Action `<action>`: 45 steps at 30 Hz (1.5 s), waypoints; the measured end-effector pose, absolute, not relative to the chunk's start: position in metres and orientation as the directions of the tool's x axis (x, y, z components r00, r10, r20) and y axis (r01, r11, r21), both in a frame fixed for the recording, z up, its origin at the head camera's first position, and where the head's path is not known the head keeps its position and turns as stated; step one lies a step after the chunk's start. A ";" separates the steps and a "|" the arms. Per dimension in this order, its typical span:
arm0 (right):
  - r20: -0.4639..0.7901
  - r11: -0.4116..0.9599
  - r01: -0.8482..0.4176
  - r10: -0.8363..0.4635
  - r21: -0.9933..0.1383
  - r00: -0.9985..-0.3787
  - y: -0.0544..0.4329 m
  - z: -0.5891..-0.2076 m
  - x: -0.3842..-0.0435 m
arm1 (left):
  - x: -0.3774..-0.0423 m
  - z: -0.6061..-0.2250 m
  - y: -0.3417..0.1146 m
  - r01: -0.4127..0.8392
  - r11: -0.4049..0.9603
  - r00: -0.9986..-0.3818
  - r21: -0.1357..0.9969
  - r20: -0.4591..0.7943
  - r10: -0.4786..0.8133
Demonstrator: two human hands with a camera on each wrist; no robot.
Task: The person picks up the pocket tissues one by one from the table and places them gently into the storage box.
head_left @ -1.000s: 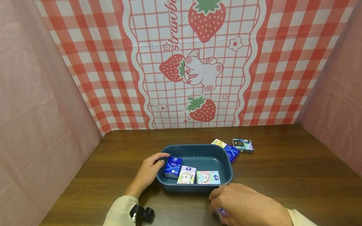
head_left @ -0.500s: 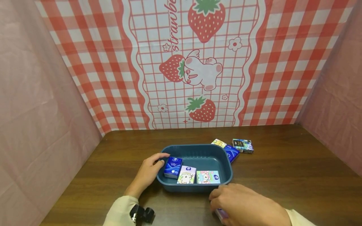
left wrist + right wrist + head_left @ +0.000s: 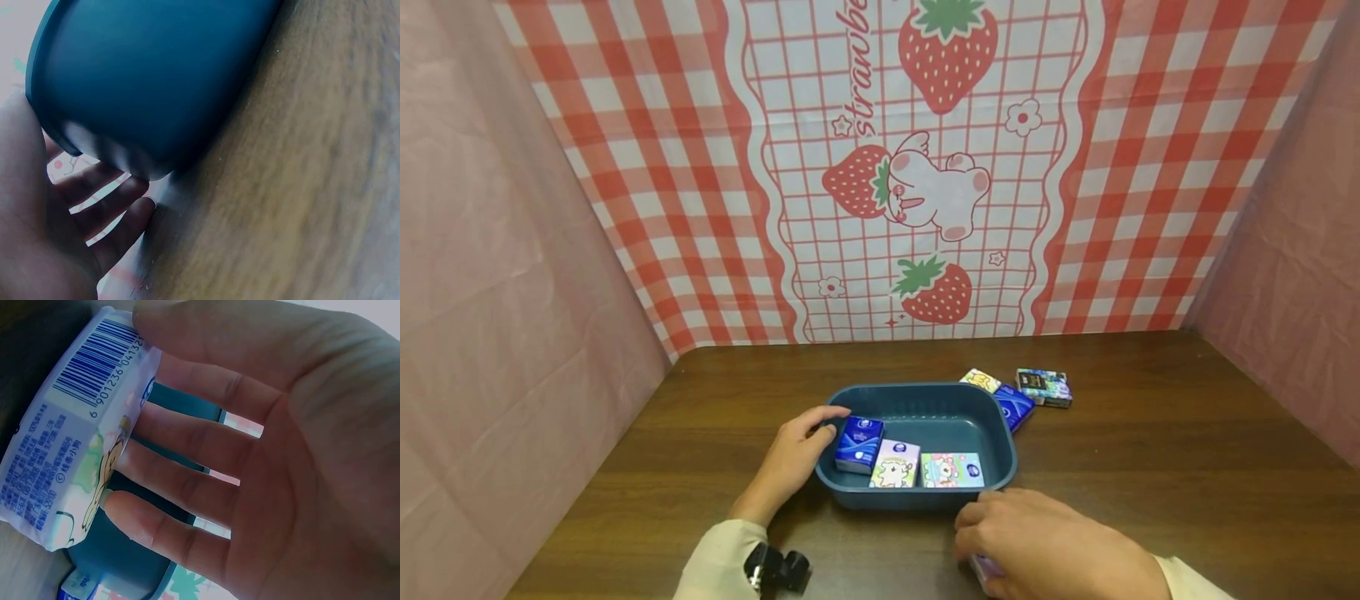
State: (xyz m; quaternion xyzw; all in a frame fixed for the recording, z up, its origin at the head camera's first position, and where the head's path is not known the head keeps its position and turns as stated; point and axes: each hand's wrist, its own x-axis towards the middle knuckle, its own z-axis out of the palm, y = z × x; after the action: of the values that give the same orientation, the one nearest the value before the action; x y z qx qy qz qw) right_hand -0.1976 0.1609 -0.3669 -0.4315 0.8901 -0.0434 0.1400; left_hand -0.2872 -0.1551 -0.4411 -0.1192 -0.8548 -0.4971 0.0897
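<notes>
My left hand (image 3: 790, 458) holds the left end of a dark teal plastic basin (image 3: 917, 500), thumb at the rim. In the left wrist view its other fingers (image 3: 103, 194) lie against the basin's outer wall. Inside the basin are a blue tissue pack (image 3: 860, 444), a cartoon dog tissue pack (image 3: 896, 465) and a pastel tissue pack (image 3: 952, 471). My right hand (image 3: 1052, 542), in front of the basin's right corner, pinches a lilac tissue pack (image 3: 81, 425) between thumb and fingers. The pack's barcode side shows in the right wrist view; in the head view the hand mostly covers it.
Behind the basin's right end lie a yellow cartoon tissue pack (image 3: 981, 381) and another blue pack (image 3: 1014, 407), both partly hidden by it. A dark floral pack (image 3: 1045, 387) lies farther right. A checked strawberry cloth (image 3: 925, 183) hangs behind the brown wooden table (image 3: 1150, 433).
</notes>
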 end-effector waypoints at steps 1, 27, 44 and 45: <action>-0.210 0.625 -0.755 -0.779 -0.196 -0.590 0.161 -0.367 -0.198 | -0.287 -0.441 -0.155 0.292 0.478 -0.956 0.828 0.272 0.114; -0.154 0.628 -0.748 -0.778 -0.215 -0.609 0.159 -0.366 -0.196 | -0.287 -0.439 -0.155 0.292 0.480 -0.956 0.827 0.272 0.113; -0.062 0.608 -0.748 -0.785 -0.267 -0.617 0.158 -0.361 -0.195 | -0.286 -0.441 -0.155 0.296 0.478 -0.954 0.827 0.276 0.114; -0.053 0.607 -0.750 -0.785 -0.261 -0.617 0.158 -0.361 -0.195 | -0.286 -0.441 -0.156 0.297 0.479 -0.954 0.826 0.276 0.114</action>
State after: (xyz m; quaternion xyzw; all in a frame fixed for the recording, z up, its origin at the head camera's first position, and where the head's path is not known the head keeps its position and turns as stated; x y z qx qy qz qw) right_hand -0.1951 0.1585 -0.3608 -0.4300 0.8928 -0.1071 0.0811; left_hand -0.2863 -0.1556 -0.4408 -0.1202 -0.8550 -0.4961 0.0919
